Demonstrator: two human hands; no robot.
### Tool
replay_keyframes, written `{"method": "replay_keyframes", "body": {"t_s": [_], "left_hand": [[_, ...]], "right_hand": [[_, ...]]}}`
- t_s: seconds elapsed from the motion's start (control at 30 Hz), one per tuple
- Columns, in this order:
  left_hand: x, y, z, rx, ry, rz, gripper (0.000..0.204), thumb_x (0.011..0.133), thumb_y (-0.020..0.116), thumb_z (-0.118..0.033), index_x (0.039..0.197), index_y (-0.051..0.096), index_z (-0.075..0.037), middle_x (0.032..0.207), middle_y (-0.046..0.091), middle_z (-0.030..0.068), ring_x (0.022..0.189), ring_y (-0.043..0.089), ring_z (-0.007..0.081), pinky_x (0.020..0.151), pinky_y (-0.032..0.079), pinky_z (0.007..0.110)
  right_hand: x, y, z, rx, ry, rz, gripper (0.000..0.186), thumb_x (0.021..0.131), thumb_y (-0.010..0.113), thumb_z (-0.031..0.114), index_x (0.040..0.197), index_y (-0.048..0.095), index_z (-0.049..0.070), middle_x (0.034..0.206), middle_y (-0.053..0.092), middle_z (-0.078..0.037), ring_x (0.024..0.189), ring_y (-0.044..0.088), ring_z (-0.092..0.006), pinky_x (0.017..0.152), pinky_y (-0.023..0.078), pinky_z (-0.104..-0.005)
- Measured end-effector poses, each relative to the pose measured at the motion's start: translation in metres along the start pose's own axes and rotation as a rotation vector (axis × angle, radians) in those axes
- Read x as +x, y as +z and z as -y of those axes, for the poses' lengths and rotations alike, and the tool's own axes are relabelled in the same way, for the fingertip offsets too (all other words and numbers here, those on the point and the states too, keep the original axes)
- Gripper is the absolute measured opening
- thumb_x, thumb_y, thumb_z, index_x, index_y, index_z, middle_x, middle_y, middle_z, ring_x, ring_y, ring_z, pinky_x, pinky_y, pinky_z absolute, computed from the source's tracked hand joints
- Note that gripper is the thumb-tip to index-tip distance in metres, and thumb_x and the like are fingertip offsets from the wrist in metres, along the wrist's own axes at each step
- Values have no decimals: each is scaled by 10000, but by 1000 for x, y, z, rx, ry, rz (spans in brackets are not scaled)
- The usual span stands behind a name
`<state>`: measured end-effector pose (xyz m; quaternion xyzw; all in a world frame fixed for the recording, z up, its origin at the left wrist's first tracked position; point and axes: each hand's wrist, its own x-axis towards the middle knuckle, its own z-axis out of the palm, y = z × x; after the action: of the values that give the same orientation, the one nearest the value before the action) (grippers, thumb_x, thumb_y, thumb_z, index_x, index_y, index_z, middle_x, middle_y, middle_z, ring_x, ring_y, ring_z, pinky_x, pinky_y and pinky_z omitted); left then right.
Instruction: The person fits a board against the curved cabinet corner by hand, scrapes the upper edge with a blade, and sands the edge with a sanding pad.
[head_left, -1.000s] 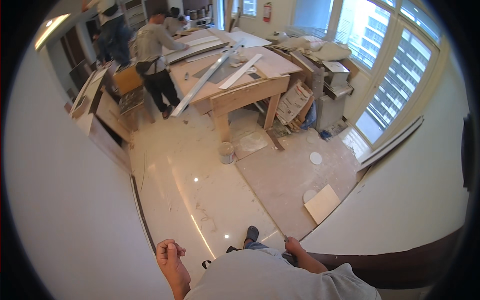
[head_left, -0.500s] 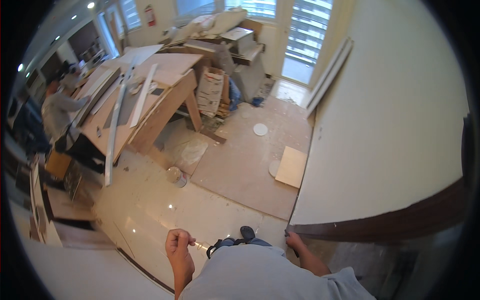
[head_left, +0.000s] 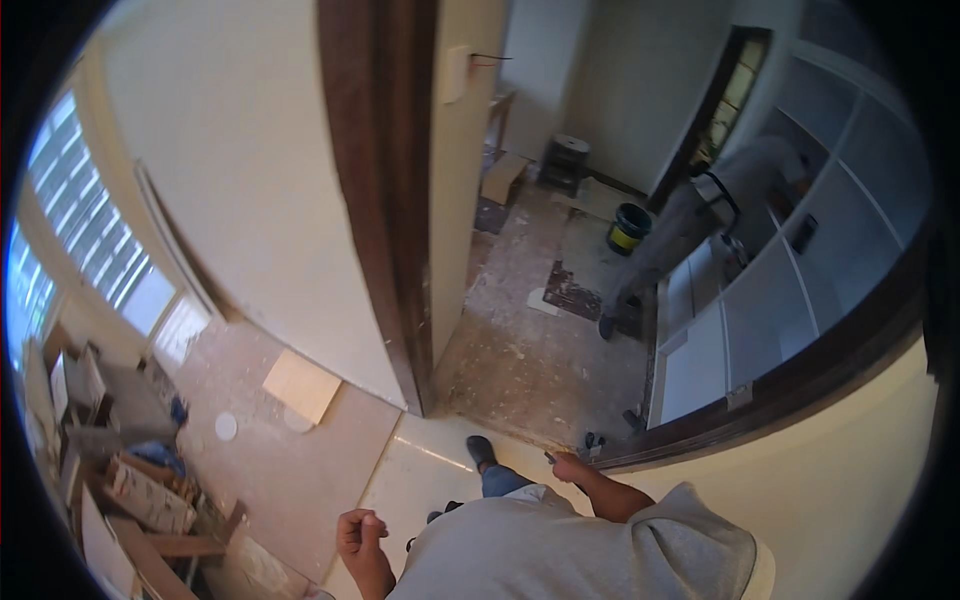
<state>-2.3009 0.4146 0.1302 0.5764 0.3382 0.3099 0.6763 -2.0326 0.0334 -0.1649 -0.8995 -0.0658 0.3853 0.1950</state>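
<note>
At the lower middle, my left hand [head_left: 362, 535] is raised beside my grey shirt, its fingers curled closed with the thumb against them. Whatever it may hold is hidden or too small to make out. My right hand [head_left: 571, 468] is closed around a dark, slim hand tool [head_left: 550, 457], whose tip pokes out in front of the fingers. Its kind does not show. That hand is held low in front of the doorway, near the base of the dark door frame [head_left: 640, 447]. One dark shoe [head_left: 481, 449] of mine points toward the doorway.
Past the doorway, a person [head_left: 700, 215] bends into a white shelf unit [head_left: 770, 320]. A dark bucket [head_left: 628, 229] stands behind them. Left of the wall's dark wooden post [head_left: 385, 200], a board [head_left: 302, 386] lies on brown floor sheeting. Scrap boards [head_left: 150, 495] pile at far left.
My view has swung right, from the cluttered worktable room to the doorway and the shelf room beyond. Both hands remain closed near my body.
</note>
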Motion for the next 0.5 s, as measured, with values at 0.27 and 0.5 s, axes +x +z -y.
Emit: {"method": "replay_keyframes", "body": {"t_s": [0.27,0.5], "left_hand": [[54,146,-23,69,-55,692,160,1018,639,-162,952,618,-18,792,617,25,750,559,98,727,468,255],[75,322,-29,18,-49,685,232,951,686,-3,1176,632,-17,913,647,37,803,593,119,779,498,265]], "right_hand": [[0,19,-111,420,158,-115,251,964,534,243,956,648,19,687,642,-151,572,646,-265,539,518,-429],[59,-66,-148,561,251,-235,503,1034,483,433,939,693,-14,652,653,-172,518,652,-289,567,542,-442]]}}
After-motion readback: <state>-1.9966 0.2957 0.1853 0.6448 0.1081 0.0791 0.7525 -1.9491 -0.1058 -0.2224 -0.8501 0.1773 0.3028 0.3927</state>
